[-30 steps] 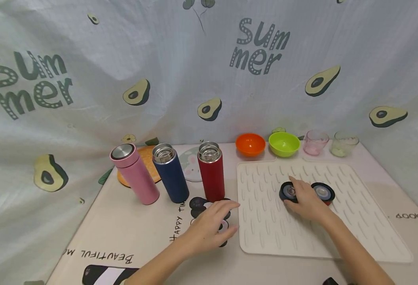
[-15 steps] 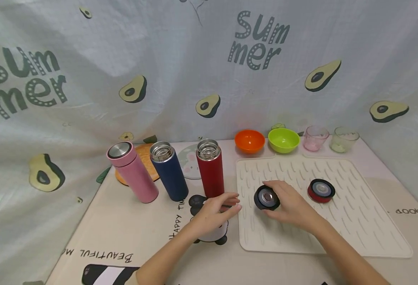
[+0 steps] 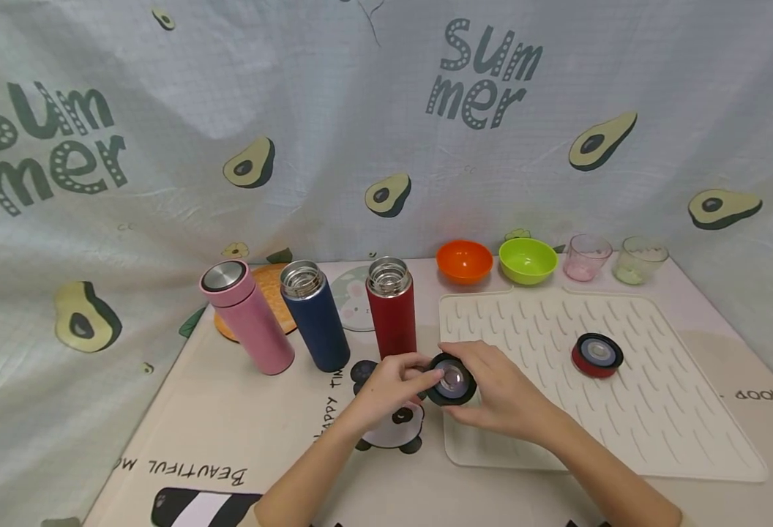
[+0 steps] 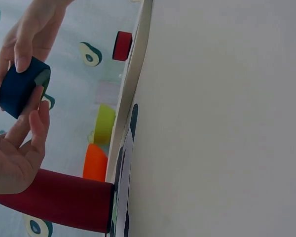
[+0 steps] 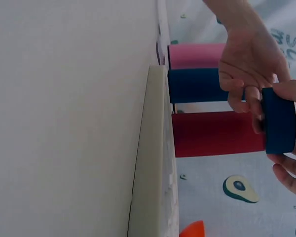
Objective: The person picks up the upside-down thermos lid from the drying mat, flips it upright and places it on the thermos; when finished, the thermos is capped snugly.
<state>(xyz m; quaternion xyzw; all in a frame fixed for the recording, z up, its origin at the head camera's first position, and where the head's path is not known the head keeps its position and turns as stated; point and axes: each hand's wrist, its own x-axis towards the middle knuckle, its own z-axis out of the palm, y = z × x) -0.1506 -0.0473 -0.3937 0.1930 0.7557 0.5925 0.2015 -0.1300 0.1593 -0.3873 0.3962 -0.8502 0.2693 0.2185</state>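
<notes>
Both hands hold a blue flask lid in front of the red flask, its black-ringed inner side facing up toward the head camera. My right hand grips the lid's rim from the right. From the left, my left hand pinches its edge, thumb over the inner side. In the left wrist view the lid's blue side wall shows between the two hands. The red flask and the blue flask stand uncapped. A red lid lies inner side up on the ribbed mat.
A capped pink flask stands left of the blue one. Along the back edge are an orange bowl, a green bowl, a pink glass and a clear glass. A patterned curtain hangs behind.
My right hand has lifted the blue lid off the mat and carried it left to my left hand, which now also takes hold of it. The red lid stays on the mat.
</notes>
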